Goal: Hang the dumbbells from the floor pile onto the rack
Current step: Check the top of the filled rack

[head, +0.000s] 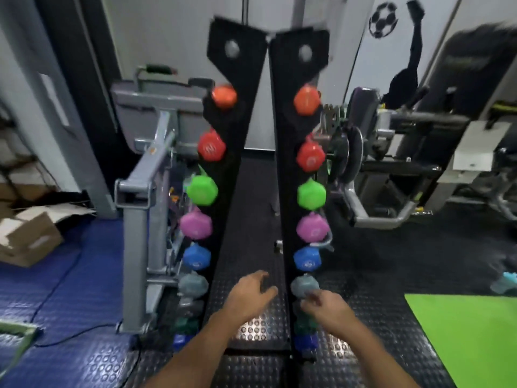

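A black A-frame rack (246,175) stands in front of me, with dumbbells down the outer side of both uprights. From the top the pairs run orange (306,99), red (310,157), green (310,194), pink (312,230), blue (307,258) and grey (303,285). Darker green and blue ones sit lowest. My left hand (250,296) hovers between the uprights with its fingers spread and nothing in it. My right hand (328,306) has its fingers curled against the underside of the right grey dumbbell. Blur hides whether it grips anything.
A grey machine frame (134,219) stands close to the rack's left side, and a weight machine with plates (352,155) to its right. A cardboard box (28,236) lies on blue matting, a green mat (470,331) at right, and a pale teal object (506,281) nearby.
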Motion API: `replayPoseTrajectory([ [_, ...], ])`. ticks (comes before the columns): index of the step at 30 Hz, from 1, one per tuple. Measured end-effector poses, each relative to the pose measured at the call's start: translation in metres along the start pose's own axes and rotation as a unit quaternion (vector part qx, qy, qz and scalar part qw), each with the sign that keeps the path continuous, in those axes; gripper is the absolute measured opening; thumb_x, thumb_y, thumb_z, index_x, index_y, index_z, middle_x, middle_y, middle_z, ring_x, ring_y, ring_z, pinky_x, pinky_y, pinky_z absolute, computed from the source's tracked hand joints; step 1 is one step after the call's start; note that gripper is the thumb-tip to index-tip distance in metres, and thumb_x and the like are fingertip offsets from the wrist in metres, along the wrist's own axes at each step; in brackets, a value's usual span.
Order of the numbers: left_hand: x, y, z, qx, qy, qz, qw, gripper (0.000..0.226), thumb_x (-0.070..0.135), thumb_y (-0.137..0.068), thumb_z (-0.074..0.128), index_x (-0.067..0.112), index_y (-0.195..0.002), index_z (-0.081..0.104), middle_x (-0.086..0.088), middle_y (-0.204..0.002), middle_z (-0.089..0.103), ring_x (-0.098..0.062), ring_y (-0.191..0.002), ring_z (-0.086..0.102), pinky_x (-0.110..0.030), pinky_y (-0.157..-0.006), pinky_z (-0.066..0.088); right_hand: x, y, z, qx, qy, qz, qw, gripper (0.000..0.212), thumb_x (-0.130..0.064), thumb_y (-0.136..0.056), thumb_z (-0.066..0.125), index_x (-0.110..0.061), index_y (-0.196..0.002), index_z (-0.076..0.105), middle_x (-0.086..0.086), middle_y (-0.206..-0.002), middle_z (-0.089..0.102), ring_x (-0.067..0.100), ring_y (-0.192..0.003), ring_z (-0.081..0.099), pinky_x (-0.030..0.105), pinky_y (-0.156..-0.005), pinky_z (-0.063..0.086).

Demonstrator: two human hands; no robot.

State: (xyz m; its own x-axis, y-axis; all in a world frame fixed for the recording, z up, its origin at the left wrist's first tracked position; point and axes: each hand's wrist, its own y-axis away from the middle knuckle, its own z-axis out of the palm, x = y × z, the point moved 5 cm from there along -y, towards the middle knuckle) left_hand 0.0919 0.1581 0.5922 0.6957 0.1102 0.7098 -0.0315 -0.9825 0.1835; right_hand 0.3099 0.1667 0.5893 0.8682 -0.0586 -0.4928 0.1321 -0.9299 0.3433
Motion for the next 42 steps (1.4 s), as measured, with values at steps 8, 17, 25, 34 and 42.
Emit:
replayPoseTrajectory([
  [8,0.121,0.048,-0.150,0.048,0.006,0.018,0.999,0.067,0.056,-0.085,0.060,0.019,-0.141,0.057,-0.003,-0.137,0.065,-0.017,-0.123,0.062,-0.030,-0.103,0.049,-0.131,0.069,-0.144,0.034,-0.016,-0.080,0.996,0.047,-0.046,-0.091,0.068,-0.020,-0.130,0.066,0.000,-0.120,0.071,0.017,-0.111,0.066,0.030,-0.095,0.050],
  [17,0.229,0.082,-0.282,0.093,-0.019,0.051,0.994,0.057,0.049,-0.094,0.062,0.019,-0.142,0.056,0.000,-0.137,0.063,-0.015,-0.124,0.060,-0.025,-0.100,0.047,-0.241,0.121,-0.286,0.077,0.010,-0.144,0.986,0.051,-0.047,-0.092,0.065,-0.022,-0.136,0.064,-0.002,-0.126,0.069,0.015,-0.116,0.065,0.033,-0.101,0.050],
  [25,0.310,0.095,-0.387,0.176,-0.042,0.097,0.979,0.055,0.046,-0.095,0.063,0.017,-0.141,0.057,-0.004,-0.136,0.065,-0.019,-0.119,0.063,-0.035,-0.103,0.051,-0.326,0.160,-0.398,0.141,0.027,-0.217,0.966,0.049,-0.037,-0.098,0.065,-0.016,-0.142,0.059,0.006,-0.135,0.066,0.020,-0.123,0.062,0.031,-0.104,0.048],
  [34,0.361,0.101,-0.475,0.229,-0.043,0.121,0.965,0.052,0.041,-0.099,0.057,0.016,-0.145,0.052,-0.007,-0.141,0.060,-0.021,-0.124,0.059,-0.042,-0.107,0.048,-0.396,0.171,-0.463,0.198,0.047,-0.263,0.943,0.056,-0.045,-0.098,0.062,-0.019,-0.147,0.054,0.007,-0.141,0.061,0.022,-0.128,0.058,0.042,-0.109,0.048],
  [42,0.286,0.066,-0.457,0.151,-0.008,0.007,0.988,0.076,0.025,-0.086,0.080,0.008,-0.149,0.042,-0.013,-0.144,0.054,-0.025,-0.123,0.057,-0.037,-0.103,0.048,-0.383,0.149,-0.448,0.172,0.040,-0.235,0.956,0.057,-0.046,-0.097,0.064,-0.017,-0.145,0.055,0.008,-0.141,0.062,0.022,-0.125,0.060,0.038,-0.104,0.050],
])
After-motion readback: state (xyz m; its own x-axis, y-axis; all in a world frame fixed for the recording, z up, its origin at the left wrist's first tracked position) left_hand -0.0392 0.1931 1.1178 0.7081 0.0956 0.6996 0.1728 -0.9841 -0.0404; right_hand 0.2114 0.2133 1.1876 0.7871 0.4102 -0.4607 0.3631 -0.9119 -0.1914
